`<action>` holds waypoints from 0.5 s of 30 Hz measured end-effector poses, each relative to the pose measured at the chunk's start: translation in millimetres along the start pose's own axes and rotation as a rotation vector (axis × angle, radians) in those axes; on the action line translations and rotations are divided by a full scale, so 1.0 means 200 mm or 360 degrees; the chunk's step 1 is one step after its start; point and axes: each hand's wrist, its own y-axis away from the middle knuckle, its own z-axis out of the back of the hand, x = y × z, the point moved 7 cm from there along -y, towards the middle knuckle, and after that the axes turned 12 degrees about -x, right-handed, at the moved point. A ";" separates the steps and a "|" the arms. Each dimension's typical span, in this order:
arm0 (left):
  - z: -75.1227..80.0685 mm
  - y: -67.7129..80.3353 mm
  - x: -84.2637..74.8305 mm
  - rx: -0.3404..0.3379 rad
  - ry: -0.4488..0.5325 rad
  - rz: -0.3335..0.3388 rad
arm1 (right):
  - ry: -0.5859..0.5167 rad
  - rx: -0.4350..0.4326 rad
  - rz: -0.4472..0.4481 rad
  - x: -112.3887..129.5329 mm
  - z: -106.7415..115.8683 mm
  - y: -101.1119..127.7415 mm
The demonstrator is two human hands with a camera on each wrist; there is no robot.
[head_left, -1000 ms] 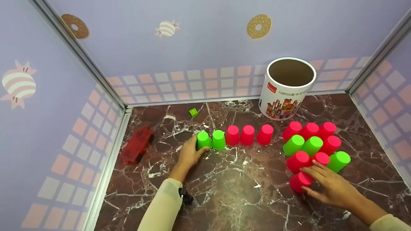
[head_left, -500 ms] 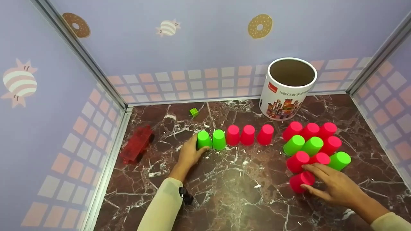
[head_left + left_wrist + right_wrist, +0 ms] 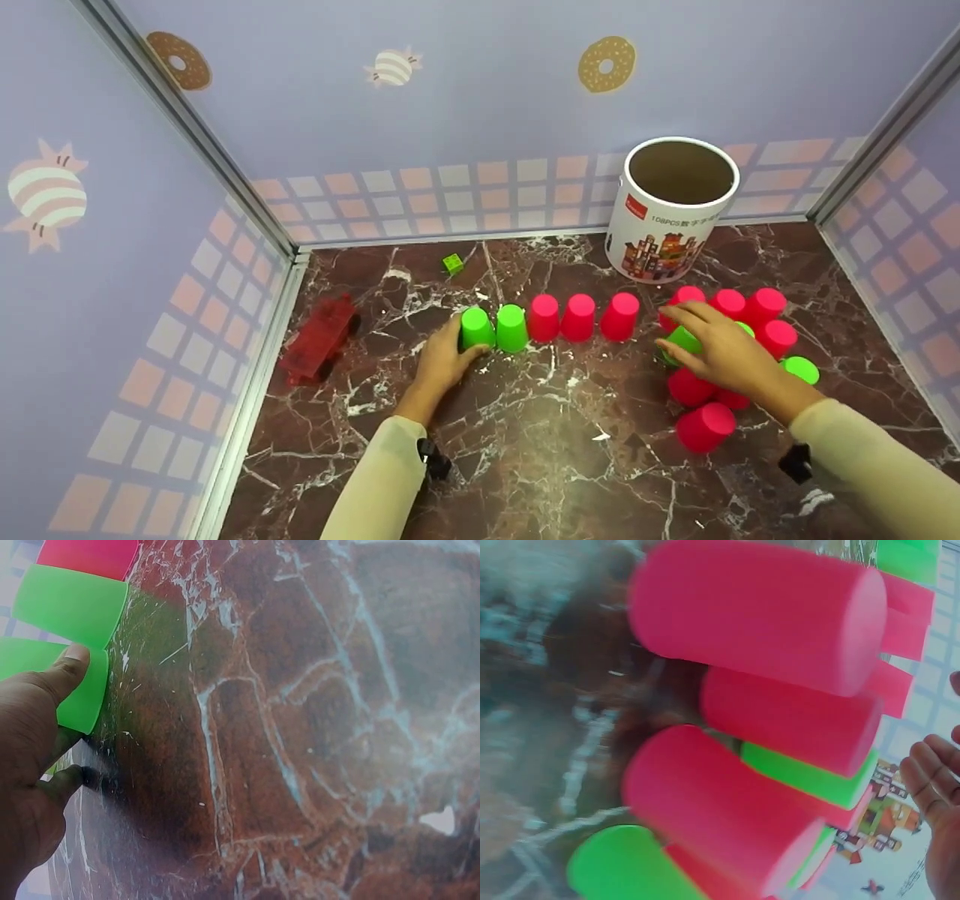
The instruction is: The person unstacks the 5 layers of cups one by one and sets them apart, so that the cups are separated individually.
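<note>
A row of upturned cups runs across the middle of the head view: two green, then three pinkish-red. My left hand [image 3: 441, 361] pinches the leftmost green cup [image 3: 477, 327], thumb in front and fingers on its far left side. Beside it stands the second green cup [image 3: 512, 330], followed by a red cup [image 3: 544, 319]. At the right, my right hand [image 3: 724, 352] hovers over a cluster of red and green cups, its fingers and thumb spread about a green cup [image 3: 681, 343]. Contact with that cup cannot be made out. The nearest red cup [image 3: 705, 427] stands at the cluster's front.
A tall white tub [image 3: 660, 232] stands at the back right, behind the cluster. A small green block [image 3: 452, 263] lies near the back wall. On the left is a red translucent toy with dark wheels [image 3: 321, 339]. Walls enclose the marble-patterned tabletop [image 3: 547, 465] at the back and sides.
My right hand has left the front red cup and moved back over the cluster to the green cup. The front red cup stays standing. My left hand keeps its place.
</note>
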 end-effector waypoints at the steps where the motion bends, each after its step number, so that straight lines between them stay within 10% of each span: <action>1: 0.00 0.00 0.00 0.0005 0.0001 0.0003 | -0.0012 0.0027 -0.0038 -0.01 -0.02 -0.03; 15: -0.02 0.00 0.01 -0.0013 -0.0023 -0.0027 | 0.0014 0.0319 -0.0564 -0.06 -0.36 -0.24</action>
